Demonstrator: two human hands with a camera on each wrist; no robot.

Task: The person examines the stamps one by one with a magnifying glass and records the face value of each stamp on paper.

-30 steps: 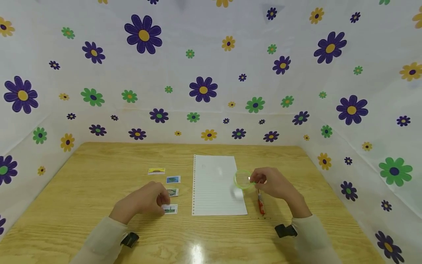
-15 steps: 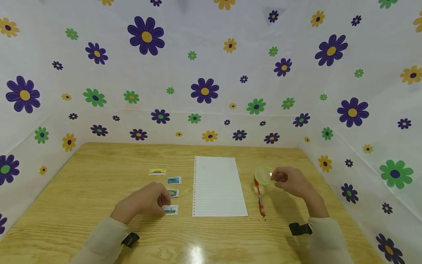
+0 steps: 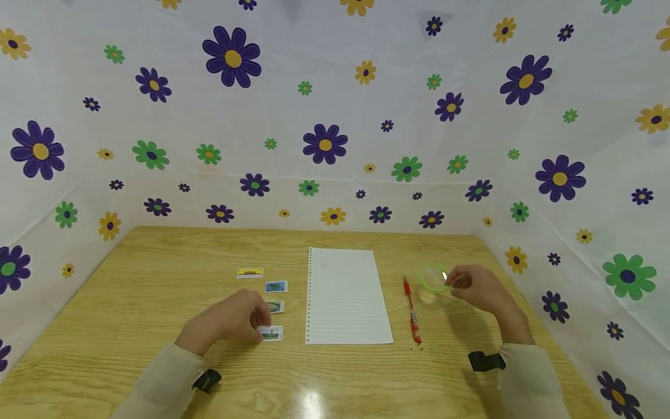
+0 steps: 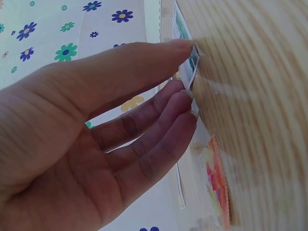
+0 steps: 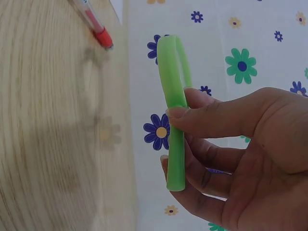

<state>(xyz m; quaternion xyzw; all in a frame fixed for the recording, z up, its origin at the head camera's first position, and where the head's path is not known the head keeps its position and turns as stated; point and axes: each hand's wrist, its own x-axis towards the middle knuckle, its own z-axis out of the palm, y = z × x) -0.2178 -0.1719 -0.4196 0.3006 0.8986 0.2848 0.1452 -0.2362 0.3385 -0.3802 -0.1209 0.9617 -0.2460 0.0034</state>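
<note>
My right hand (image 3: 480, 289) holds a green-rimmed magnifying glass (image 3: 434, 277) above the table, right of the red pen. In the right wrist view, thumb and fingers pinch its short green handle (image 5: 176, 159), and the ring stands edge-on. My left hand (image 3: 235, 314) is at the nearest postage stamp (image 3: 272, 333), a green landscape with a white border. The left wrist view puts the thumb on that stamp (image 4: 191, 60), with curled fingertips at its edge. Behind it lie a greenish stamp (image 3: 275, 306), partly covered by the hand, a blue stamp (image 3: 276, 286) and a yellow stamp (image 3: 250, 273).
A lined, punched sheet of paper (image 3: 348, 297) lies mid-table, bearing a faint mark near its top left. Along its right side is a red pen (image 3: 411, 314), with small dark specks near its lower end. Flower-printed white cloth (image 3: 335, 116) encloses the wooden table (image 3: 335, 378).
My right hand has carried the magnifying glass to the right, off the paper's edge and past the pen, which now shows whole. The left hand has stayed at the nearest stamp.
</note>
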